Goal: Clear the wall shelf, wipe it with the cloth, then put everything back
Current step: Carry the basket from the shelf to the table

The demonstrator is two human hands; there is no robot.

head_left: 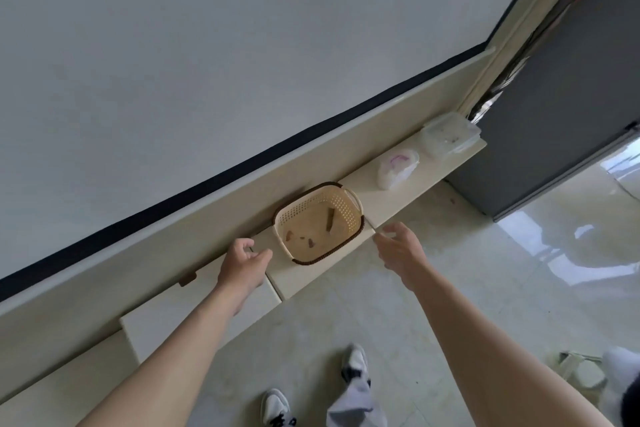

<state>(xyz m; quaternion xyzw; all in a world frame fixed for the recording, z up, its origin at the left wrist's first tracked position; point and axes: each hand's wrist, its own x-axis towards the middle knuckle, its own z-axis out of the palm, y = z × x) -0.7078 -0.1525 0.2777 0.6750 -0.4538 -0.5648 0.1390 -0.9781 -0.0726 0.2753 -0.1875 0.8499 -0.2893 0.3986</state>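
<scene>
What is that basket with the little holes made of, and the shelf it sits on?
The basket looks like beige plastic: even rows of small holes and smooth matt walls; its dark brown rim could be woven trim. The shelf looks like cream tile or stone: smooth, slightly shiny, with thin joints between slabs.

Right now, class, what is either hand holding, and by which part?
Nothing is held: left hand and right hand are open, one each side of the basket.
</scene>
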